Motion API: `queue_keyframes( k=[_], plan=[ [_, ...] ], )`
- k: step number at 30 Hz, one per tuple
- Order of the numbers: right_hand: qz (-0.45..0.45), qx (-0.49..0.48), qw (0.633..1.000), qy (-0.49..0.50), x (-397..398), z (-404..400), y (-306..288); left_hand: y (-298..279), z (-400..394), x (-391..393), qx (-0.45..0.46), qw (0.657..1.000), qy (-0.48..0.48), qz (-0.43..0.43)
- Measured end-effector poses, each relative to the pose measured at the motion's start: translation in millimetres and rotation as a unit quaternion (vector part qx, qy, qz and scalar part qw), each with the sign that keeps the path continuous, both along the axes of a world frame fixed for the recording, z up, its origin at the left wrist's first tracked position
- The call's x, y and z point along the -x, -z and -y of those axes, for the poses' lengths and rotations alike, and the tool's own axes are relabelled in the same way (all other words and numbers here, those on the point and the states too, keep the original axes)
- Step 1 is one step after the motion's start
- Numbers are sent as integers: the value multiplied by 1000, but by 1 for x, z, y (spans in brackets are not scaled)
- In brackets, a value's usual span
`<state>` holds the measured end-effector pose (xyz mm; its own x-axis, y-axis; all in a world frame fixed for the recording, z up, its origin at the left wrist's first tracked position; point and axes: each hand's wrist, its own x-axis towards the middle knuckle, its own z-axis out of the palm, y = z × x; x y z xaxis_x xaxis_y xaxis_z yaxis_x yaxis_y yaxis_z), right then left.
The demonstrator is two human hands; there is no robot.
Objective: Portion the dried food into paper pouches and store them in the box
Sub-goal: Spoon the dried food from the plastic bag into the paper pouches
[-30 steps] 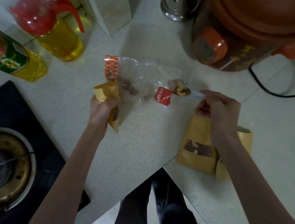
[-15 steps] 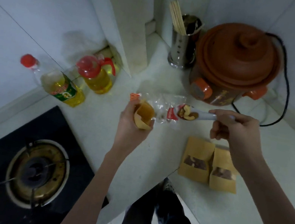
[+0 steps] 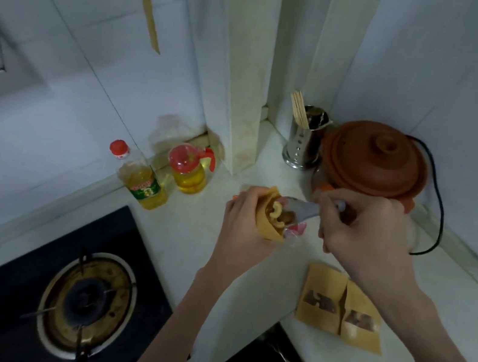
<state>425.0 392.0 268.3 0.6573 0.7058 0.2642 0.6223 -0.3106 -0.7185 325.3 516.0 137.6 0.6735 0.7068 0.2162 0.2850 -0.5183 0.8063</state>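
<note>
My left hand (image 3: 245, 218) grips an open brown paper pouch (image 3: 266, 228) held up above the counter. My right hand (image 3: 363, 231) holds a white spoon (image 3: 303, 209) whose bowl, loaded with nuts (image 3: 278, 215), sits at the pouch's mouth. The clear plastic food bag (image 3: 294, 232) with red print lies mostly hidden behind the pouch and hands. Two filled paper pouches (image 3: 322, 297) (image 3: 361, 320) with small windows lie flat side by side near the counter's front edge. No box is in view.
A brown clay cooker (image 3: 375, 163) with a black cord stands at the back right, a steel chopstick holder (image 3: 303, 142) beside it. Two oil bottles (image 3: 143, 183) (image 3: 189, 173) stand at the wall. A gas stove burner (image 3: 85, 303) is at the lower left.
The spoon with nuts has moved left to the pouch's mouth. My left hand has raised the pouch toward it. The camera has tilted upward.
</note>
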Motion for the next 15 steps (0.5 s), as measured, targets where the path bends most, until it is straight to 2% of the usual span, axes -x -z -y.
queue_keyframes(
  k=[3, 6, 8, 11, 15],
  plan=[
    [127, 25, 990, -62, 10, -7, -6, -4, -1, 4, 34, 999, 16, 15],
    [140, 16, 987, -82, 14, -9, -5, -5, -3, 10, 75, 997, 0, 14],
    [102, -25, 992, -64, 16, -8, 0, -1, -5, 16, 93, 996, -7, 10],
    [-8, -71, 997, 5, 9, -6, 24, 17, -10, 23, 147, 989, -24, -3],
    [-128, -15, 988, 90, -12, 1, 88, 64, -18, 34, 270, 955, -91, -80]
  ],
)
